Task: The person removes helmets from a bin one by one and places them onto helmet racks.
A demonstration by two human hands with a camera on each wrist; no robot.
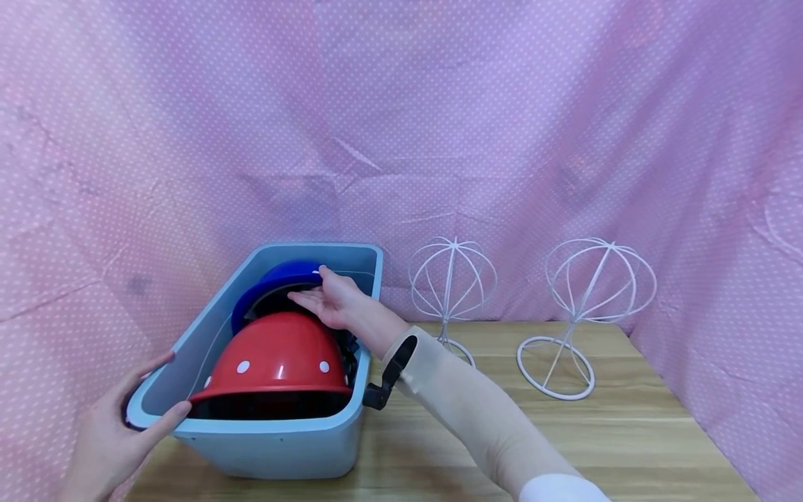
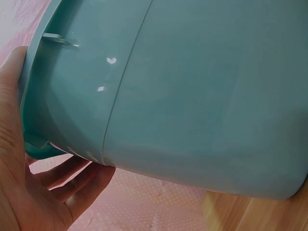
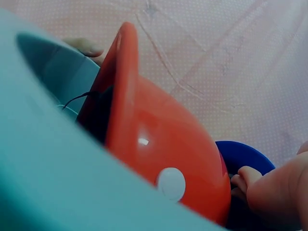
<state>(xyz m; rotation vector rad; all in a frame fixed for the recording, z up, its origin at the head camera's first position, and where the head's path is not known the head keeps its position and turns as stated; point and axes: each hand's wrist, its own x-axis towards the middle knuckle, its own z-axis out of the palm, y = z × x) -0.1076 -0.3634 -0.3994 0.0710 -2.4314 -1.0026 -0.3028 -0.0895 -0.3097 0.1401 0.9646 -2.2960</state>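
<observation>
A light-blue plastic bin (image 1: pixel 314 446) stands at the left of the table with two hard hats inside. In front lies a red hard hat (image 1: pixel 276 352) with white dots, its open side toward me. Behind it a blue hard hat (image 1: pixel 285 272) leans with its brim up, partly hidden by the red one. My left hand (image 1: pixel 116 425) grips the bin's near left corner, thumb over the rim and fingers around the outside. Reaching into the bin, my right hand (image 1: pixel 332 303) holds the blue hat's brim, thumb at its edge and fingers inside the shell.
Two white wire stands with round cage tops are to the right of the bin, one nearer (image 1: pixel 447 279) and one farther right (image 1: pixel 574 314). The wooden table (image 1: pixel 627 432) runs beneath them. Pink dotted cloth (image 1: pixel 502 125) hangs behind and at both sides.
</observation>
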